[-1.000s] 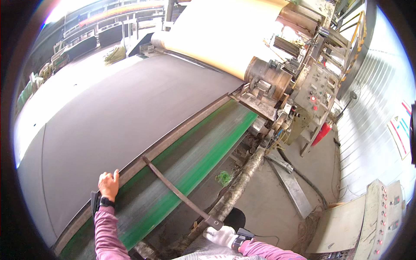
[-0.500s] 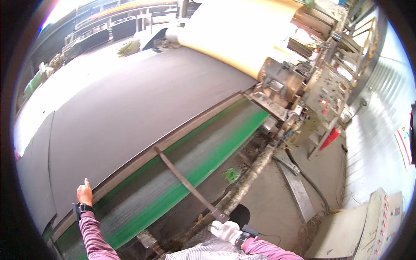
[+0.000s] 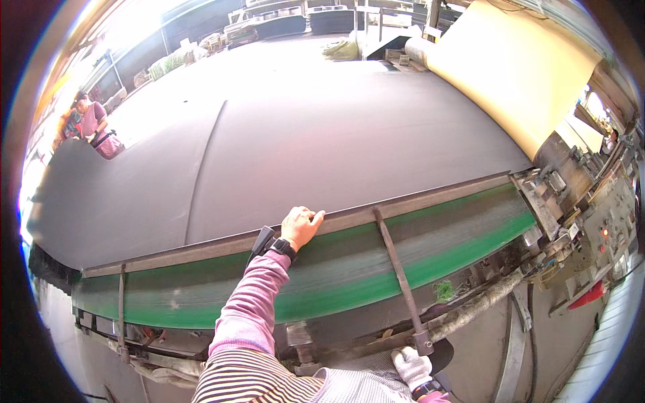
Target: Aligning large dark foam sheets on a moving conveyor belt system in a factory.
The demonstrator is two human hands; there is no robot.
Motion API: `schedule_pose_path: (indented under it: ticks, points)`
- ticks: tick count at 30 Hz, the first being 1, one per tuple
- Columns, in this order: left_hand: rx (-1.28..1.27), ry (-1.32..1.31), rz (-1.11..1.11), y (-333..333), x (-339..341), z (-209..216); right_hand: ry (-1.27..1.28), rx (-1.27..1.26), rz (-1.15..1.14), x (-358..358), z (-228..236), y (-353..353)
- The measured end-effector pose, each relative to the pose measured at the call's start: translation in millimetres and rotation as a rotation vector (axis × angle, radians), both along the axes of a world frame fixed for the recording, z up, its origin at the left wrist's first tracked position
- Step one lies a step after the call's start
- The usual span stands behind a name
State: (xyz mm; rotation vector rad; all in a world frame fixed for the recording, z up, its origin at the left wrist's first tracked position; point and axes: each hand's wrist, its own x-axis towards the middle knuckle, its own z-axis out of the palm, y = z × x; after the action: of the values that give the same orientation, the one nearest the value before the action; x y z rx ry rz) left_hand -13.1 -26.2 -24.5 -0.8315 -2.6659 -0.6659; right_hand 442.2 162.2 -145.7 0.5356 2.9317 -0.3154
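Note:
A wide black sheet (image 3: 322,148) lies over a long bed, with a seam or overlap line running across it left of the middle. My bare left hand (image 3: 300,227) rests at the sheet's near edge, its fingers a little bent and one stretched to the right. My right hand (image 3: 412,368), in a white glove, is low in the view beside the lower end of a slanting metal bar (image 3: 398,269). Its fingers are curled in, and whatever they may hold is hidden. A green-edged belt (image 3: 336,303) runs below the near edge.
A large yellowish roll of sheet (image 3: 514,74) stands at the far right, by machinery with a lit control panel (image 3: 601,235). Another person (image 3: 97,124) stands at the far left edge of the black sheet. A pale pipe (image 3: 477,312) runs below the belt.
The view has swung left, bringing the other person in. My left hand has moved right along the sheet's edge, closer to the metal bar. My right hand stays by the bar's lower end.

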Motion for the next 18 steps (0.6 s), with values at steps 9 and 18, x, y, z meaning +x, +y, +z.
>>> schedule_pose_path:
  ticks: [9, 18]
  points:
    - [-0.096, -0.05, 0.132, -144.8, -35.6, -0.3, 0.245, 0.142, 0.316, -3.9, 49.9, 1.2]
    - [-0.143, -0.051, 0.062, 4.4, 3.8, 22.5, 0.114, 0.054, 0.3, -4.4, 27.5, 4.0]
